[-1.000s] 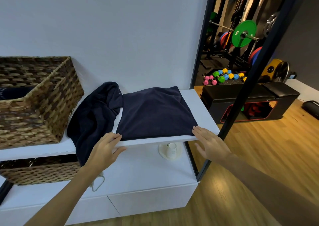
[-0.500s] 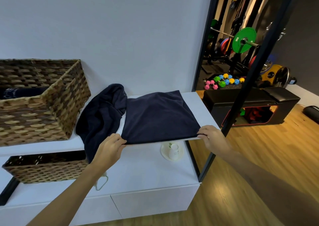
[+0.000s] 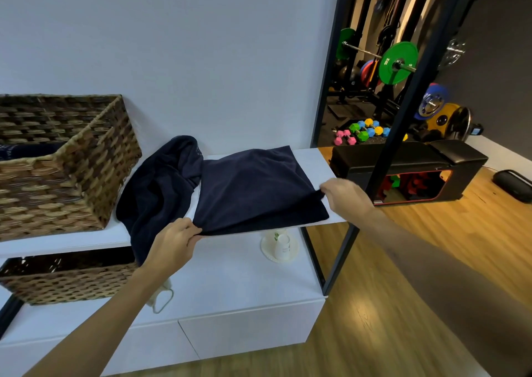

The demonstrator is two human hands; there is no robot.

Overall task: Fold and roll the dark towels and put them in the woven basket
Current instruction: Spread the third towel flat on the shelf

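Head view: left hand (image 3: 172,247) and right hand (image 3: 344,196) pinch the folded dark towel's (image 3: 253,189) near corners — soft, limp, light.

Your right hand (image 3: 344,196) is blurred, so you cannot make out how its fingers meet the towel (image 3: 253,189). The basket (image 3: 66,169) runs off the left edge, and its wall hides most of the dark cloth (image 3: 27,150) inside. The shelf (image 3: 325,172) covers the top of the cup (image 3: 281,242) below.
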